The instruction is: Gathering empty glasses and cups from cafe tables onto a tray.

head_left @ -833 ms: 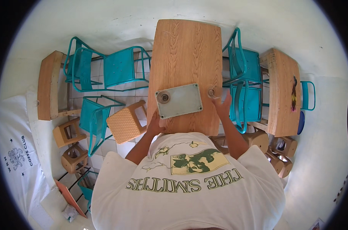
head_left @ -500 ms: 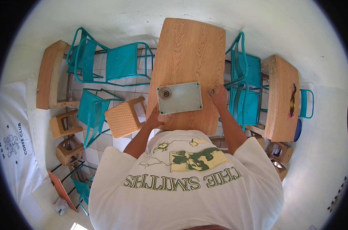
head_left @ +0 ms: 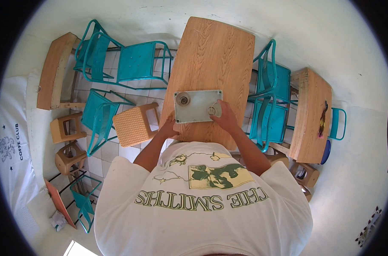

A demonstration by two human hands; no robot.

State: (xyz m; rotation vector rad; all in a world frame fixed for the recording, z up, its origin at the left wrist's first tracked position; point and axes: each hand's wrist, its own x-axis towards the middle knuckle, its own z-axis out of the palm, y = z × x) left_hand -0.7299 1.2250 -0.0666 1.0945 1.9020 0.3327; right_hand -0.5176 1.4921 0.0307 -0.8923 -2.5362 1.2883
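Note:
A pale grey rectangular tray [head_left: 194, 114] with dark dots at its corners lies on the wooden table [head_left: 215, 55]. On its far left corner sits a small round brownish dish [head_left: 183, 100] with a dark coil-like middle. My right hand [head_left: 224, 117] is closed around a small round, clear-looking cup [head_left: 213, 109] over the tray's right part; whether the cup touches the tray I cannot tell. At the tray's near left corner rests my left hand [head_left: 170, 126], its thumb and fingers apart. Some of its fingertips are hard to make out.
Teal metal chairs [head_left: 136, 62] stand left of the table, with more teal chairs [head_left: 268, 119] on its right. A tan woven-top stool [head_left: 134, 126] stands close by my left arm. Wooden side tables [head_left: 311, 115] line both sides, the right one bearing a dark, colourful strip [head_left: 323, 119].
My right hand has moved left with the cup, from the bare tabletop beside the tray to over its right part. My left hand stays by the near left corner. The view has shifted slightly.

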